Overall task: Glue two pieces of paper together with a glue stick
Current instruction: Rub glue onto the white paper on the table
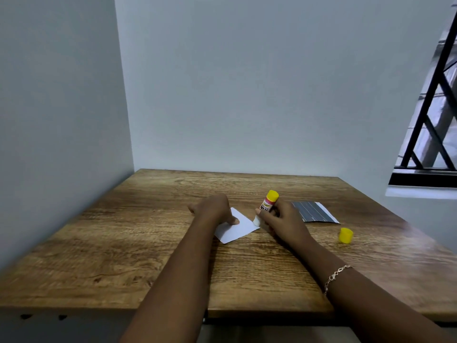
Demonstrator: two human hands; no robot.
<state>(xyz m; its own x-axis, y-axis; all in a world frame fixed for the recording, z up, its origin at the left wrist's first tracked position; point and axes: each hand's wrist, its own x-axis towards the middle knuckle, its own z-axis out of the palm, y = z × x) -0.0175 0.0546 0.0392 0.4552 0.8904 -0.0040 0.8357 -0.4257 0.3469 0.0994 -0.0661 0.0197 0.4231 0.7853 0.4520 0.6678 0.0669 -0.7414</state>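
Head view: the white paper (pixel 236 227) is pinned flat by the left hand (pixel 214 206); the glue stick (pixel 265 206) is gripped by the right hand (pixel 282 219), tip on the paper's edge; its yellow cap (pixel 345 235) lies apart.

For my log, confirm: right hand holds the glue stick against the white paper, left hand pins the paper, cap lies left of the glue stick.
Not quite: in the head view the cap lies right of the glue stick, not left. The rest holds.
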